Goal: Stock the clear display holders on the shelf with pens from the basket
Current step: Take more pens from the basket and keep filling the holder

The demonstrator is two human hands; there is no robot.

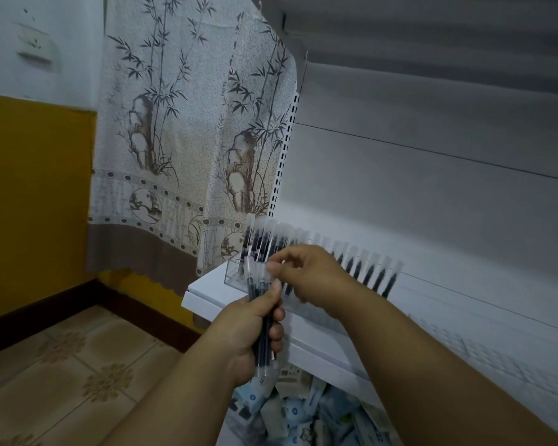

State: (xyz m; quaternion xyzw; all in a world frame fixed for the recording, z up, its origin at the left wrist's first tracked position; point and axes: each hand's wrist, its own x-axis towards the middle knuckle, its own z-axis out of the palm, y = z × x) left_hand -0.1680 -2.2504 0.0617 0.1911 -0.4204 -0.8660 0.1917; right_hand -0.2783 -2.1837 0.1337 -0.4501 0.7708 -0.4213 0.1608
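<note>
Gripping pens [264, 313] upright, caps up

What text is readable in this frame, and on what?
None reads clearly.
Curtain: a small vertical printed line beside a bamboo stalk, too small to read.
Packets under the shelf: printed labels, blurred.
Pens gripped by the left hand, with the right hand at their caps: no legible marking.

**Layout at shelf**

Holder [239, 272] stands on the shelf [203, 294] at its left end, pens [361, 265] ranked rightward in it. Both hands lie before it: left hand [248, 336] below, right hand [310, 275] above. Curtain [187, 140] hangs left of the shelf.
</note>
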